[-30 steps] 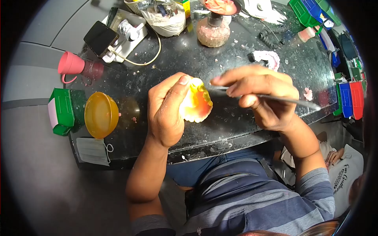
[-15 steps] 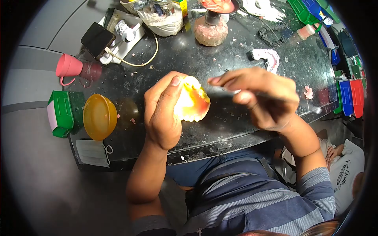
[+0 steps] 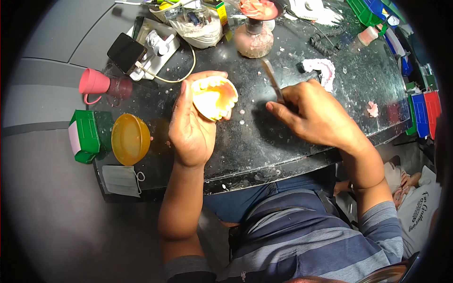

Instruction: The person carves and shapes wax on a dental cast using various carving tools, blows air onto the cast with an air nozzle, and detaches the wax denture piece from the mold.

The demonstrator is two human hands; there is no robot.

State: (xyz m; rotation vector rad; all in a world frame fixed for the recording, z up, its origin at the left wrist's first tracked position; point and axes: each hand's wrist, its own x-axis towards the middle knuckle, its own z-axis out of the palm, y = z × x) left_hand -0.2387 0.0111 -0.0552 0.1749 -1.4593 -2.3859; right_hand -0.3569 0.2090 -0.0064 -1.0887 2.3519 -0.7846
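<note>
A brightly lit yellow dental cast (image 3: 213,96) with a row of teeth is in my left hand (image 3: 192,129), the thumb at its left edge and fingers behind it. To the right, apart from the cast, my right hand (image 3: 314,113) is closed round a thin metal tool (image 3: 272,78), whose flat end points up and to the left. The rest of the tool is hidden by the hand. Behind my right hand, a white and pink dental arch (image 3: 325,70) lies on the black table (image 3: 236,165).
At the left are an orange bowl (image 3: 130,139), a green bin (image 3: 87,137), a face mask (image 3: 121,180) and a pink cup (image 3: 94,82). A phone (image 3: 126,53) with a cable and a round burner (image 3: 254,41) are farther back. Another person (image 3: 417,207) sits at the lower right.
My left hand has turned the cast and moved it up and left. My right hand has rolled over, back upward, and the tool now points away from me.
</note>
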